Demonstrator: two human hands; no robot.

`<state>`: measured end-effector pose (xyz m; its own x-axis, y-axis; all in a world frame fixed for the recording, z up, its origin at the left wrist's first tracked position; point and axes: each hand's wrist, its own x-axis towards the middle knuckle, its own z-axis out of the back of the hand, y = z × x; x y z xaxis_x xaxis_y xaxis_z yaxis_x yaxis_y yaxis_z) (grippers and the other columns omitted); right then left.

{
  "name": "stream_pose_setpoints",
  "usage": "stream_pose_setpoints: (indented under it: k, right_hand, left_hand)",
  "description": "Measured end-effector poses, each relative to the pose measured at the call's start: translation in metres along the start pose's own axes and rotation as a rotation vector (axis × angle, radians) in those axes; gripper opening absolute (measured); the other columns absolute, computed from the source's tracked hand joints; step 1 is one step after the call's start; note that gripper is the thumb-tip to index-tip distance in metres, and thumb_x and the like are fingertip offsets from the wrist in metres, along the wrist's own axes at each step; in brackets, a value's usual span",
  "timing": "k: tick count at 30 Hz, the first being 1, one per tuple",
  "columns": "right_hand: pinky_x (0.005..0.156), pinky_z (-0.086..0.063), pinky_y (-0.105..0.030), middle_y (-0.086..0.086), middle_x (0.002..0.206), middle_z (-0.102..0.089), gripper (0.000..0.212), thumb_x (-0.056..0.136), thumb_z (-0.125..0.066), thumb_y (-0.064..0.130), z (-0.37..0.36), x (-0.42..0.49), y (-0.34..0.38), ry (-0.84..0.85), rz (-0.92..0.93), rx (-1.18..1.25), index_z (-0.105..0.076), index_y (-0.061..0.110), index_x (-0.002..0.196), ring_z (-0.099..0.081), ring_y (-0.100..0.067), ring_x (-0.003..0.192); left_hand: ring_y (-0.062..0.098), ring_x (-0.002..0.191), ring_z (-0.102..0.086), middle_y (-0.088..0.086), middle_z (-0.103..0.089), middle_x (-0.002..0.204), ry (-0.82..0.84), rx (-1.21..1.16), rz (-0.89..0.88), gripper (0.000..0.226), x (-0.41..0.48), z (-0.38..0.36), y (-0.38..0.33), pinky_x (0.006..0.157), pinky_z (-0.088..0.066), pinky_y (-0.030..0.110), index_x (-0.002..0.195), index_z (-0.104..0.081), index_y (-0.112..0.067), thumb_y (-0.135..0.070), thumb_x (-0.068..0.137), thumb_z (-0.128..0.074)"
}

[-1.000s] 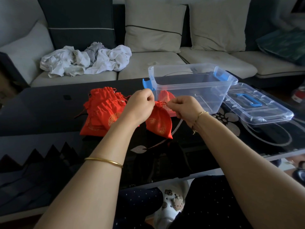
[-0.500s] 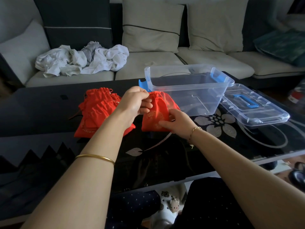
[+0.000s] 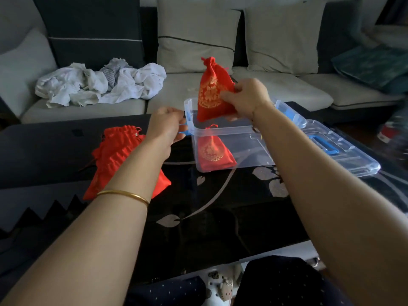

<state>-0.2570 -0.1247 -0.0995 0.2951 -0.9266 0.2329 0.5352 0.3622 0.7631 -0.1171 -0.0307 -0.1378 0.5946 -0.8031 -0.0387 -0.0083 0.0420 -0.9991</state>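
Gripping a red pouch (image 3: 217, 72), gold emblem (image 3: 207, 96) illegible, above clear box (image 3: 231, 130).

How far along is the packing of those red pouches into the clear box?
Early on. One red pouch already lies in the clear box. The right hand holds a second pouch above it; the left hand is at the box's edge. A pile of pouches waits on the table, and the lid is off.
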Motion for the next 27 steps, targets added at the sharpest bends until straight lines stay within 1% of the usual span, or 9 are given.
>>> stream_pose_setpoints:
  k: [3, 6, 8, 10, 12, 15, 18, 22, 27]
  right_hand:
    - [0.042, -0.045, -0.019, -0.008, 0.095, -0.061, 0.033, 0.086, -0.063, 0.028, -0.008, 0.028, 0.004, 0.156, -0.131, -0.408, -0.062, 0.002, 0.106, -0.060, -0.024, 0.076]
    - [0.066, -0.042, -0.025, -0.020, 0.105, -0.062, 0.049, 0.094, -0.052, 0.033, -0.020, 0.031, 0.007, 0.480, -0.220, -0.617, -0.051, -0.004, 0.125, -0.052, -0.021, 0.082]
    - [0.052, -0.049, -0.024, -0.019, 0.088, -0.069, 0.045, 0.095, -0.052, 0.031, -0.032, 0.032, 0.004, 0.724, -0.400, -0.579, -0.051, -0.002, 0.125, -0.063, -0.020, 0.058]
    - [0.048, -0.049, -0.027, -0.015, 0.089, -0.067, 0.037, 0.094, -0.053, 0.021, -0.043, 0.035, 0.000, 0.702, -0.325, -0.644, -0.053, -0.001, 0.125, -0.060, -0.018, 0.049]
    - [0.061, -0.045, -0.029, -0.018, 0.108, -0.066, 0.031, 0.094, -0.051, 0.011, -0.043, 0.036, 0.001, 0.577, -0.195, -0.676, -0.056, -0.002, 0.121, -0.054, -0.023, 0.071]
    - [0.046, -0.040, -0.022, -0.005, 0.060, -0.070, 0.022, 0.095, -0.049, 0.012, -0.032, 0.028, 0.008, 0.559, -0.188, -0.731, -0.062, 0.003, 0.081, -0.053, -0.012, 0.048]
    - [0.025, -0.034, -0.013, 0.002, 0.029, -0.051, 0.024, 0.084, -0.056, 0.000, -0.022, 0.024, 0.014, 0.294, -0.116, -0.488, -0.051, 0.007, 0.062, -0.048, -0.006, 0.024]
    - [0.070, -0.057, -0.039, -0.018, 0.085, -0.071, 0.020, 0.086, -0.050, 0.003, -0.036, -0.023, 0.032, 0.119, 0.105, -0.162, -0.068, -0.003, 0.092, -0.068, -0.030, 0.078]
    - [0.070, -0.056, -0.039, -0.023, 0.092, -0.069, 0.026, 0.090, -0.045, 0.005, -0.096, -0.082, 0.030, 0.533, 0.031, -0.118, -0.064, -0.007, 0.104, -0.068, -0.034, 0.077]
  left_hand:
    - [0.009, 0.063, -0.055, 0.001, -0.056, 0.082, -0.036, 0.070, 0.000, 0.009, 0.015, 0.000, 0.007, 0.051, -0.042, 0.021, 0.095, -0.054, -0.013, -0.014, 0.093, -0.045]
    - [0.010, 0.068, -0.056, 0.000, -0.057, 0.087, -0.044, 0.136, -0.014, 0.012, 0.023, 0.004, 0.014, 0.054, -0.042, 0.021, 0.099, -0.055, -0.014, -0.015, 0.094, -0.044]
    - [0.010, 0.069, -0.056, 0.000, -0.058, 0.086, -0.048, 0.161, -0.022, 0.013, 0.027, 0.007, 0.019, 0.055, -0.042, 0.022, 0.089, -0.055, -0.017, -0.013, 0.093, -0.044]
    - [0.010, 0.070, -0.056, -0.001, -0.058, 0.084, -0.065, 0.178, -0.036, 0.017, 0.029, 0.009, 0.024, 0.056, -0.042, 0.022, 0.081, -0.053, -0.020, -0.012, 0.093, -0.043]
    - [0.009, 0.069, -0.056, -0.002, -0.058, 0.081, -0.088, 0.202, -0.057, 0.021, 0.027, 0.012, 0.025, 0.057, -0.043, 0.022, 0.078, -0.052, -0.021, -0.010, 0.094, -0.043]
    - [0.010, 0.069, -0.055, 0.000, -0.057, 0.080, -0.157, 0.249, -0.092, 0.014, 0.020, 0.021, 0.026, 0.058, -0.044, 0.023, 0.086, -0.055, -0.014, -0.007, 0.093, -0.045]
    - [0.020, 0.091, -0.058, 0.010, -0.062, 0.102, -0.266, 0.330, -0.109, 0.017, 0.012, 0.037, 0.033, 0.076, -0.047, 0.032, 0.101, -0.059, -0.009, -0.005, 0.090, -0.047]
    - [0.033, 0.119, -0.050, 0.017, -0.053, 0.127, -0.467, 0.493, -0.017, 0.032, -0.004, 0.059, 0.047, 0.101, -0.042, 0.040, 0.118, -0.058, -0.009, -0.010, 0.087, -0.052]
    - [0.038, 0.128, -0.034, 0.020, -0.032, 0.140, -0.532, 0.627, 0.229, 0.047, -0.025, 0.081, 0.064, 0.104, -0.035, 0.046, 0.132, -0.042, -0.008, -0.015, 0.087, -0.053]
